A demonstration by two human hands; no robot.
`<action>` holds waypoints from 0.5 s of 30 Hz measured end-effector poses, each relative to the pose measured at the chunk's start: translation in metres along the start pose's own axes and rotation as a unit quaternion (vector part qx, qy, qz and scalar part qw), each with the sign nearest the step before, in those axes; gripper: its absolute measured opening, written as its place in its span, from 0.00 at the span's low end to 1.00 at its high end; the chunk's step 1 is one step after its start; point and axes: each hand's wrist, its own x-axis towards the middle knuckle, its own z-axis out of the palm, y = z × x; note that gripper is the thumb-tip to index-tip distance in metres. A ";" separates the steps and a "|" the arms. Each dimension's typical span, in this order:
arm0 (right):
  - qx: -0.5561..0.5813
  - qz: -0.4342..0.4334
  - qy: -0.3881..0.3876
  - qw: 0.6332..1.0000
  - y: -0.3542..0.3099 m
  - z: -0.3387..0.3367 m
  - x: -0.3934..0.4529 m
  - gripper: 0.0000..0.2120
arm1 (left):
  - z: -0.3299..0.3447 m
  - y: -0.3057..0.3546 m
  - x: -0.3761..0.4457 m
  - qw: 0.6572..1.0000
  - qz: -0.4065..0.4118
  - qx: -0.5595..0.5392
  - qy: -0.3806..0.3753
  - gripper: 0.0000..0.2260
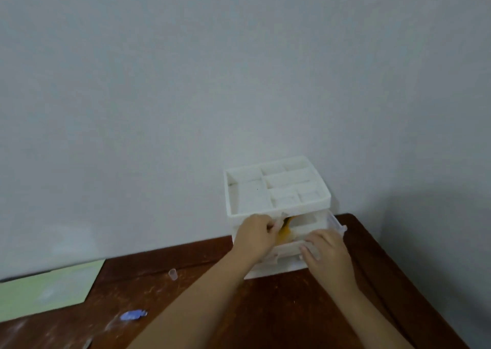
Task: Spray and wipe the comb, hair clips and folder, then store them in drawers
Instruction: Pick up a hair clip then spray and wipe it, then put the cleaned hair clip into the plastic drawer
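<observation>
Your left hand (255,235) is reaching into the open top drawer (292,246) of the white drawer box (276,189), and its fingers are curling around something yellow (283,233) that is sitting inside the drawer; it is too blurry to tell what the yellow thing is. Your right hand (328,255) is resting on the front edge of that same drawer, with its fingers bending over the rim and holding it. The drawer box is standing at the back of the brown surface (279,308), right against the gray wall (239,82). The green folder (50,287) is lying flat at the far left of the surface, well apart from the box. A small blue thing (131,315) is lying near the front, and a little clear cap (173,273) is standing between the folder and the box.
</observation>
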 end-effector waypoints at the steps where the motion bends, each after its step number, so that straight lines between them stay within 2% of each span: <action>1: 0.002 -0.003 -0.002 1.000 0.004 0.003 -0.001 0.12 | 0.005 0.001 0.006 1.000 -0.009 0.002 -0.030 0.24; 4: 0.008 -0.010 0.013 1.000 0.005 0.003 0.000 0.12 | 0.018 -0.002 0.017 0.992 -0.053 -0.008 -0.117 0.22; 6: 0.009 -0.016 0.030 0.999 0.000 0.000 0.003 0.12 | 0.020 -0.007 0.021 0.985 -0.098 -0.040 -0.135 0.20; 9: -0.008 -0.007 0.044 0.999 -0.010 -0.008 0.005 0.07 | 0.008 -0.012 0.011 0.986 -0.101 -0.044 -0.125 0.17; 11: -0.028 0.014 0.046 0.998 -0.016 -0.010 0.005 0.05 | -0.007 -0.016 -0.005 0.989 -0.071 -0.057 -0.114 0.10; 12: -0.034 0.027 0.048 0.998 -0.019 -0.009 0.004 0.07 | -0.015 -0.021 -0.014 0.992 -0.054 -0.057 -0.102 0.07; 15: -0.014 0.076 0.065 0.995 -0.031 -0.002 -0.006 0.16 | -0.040 -0.048 -0.046 0.998 -0.007 -0.019 -0.051 0.13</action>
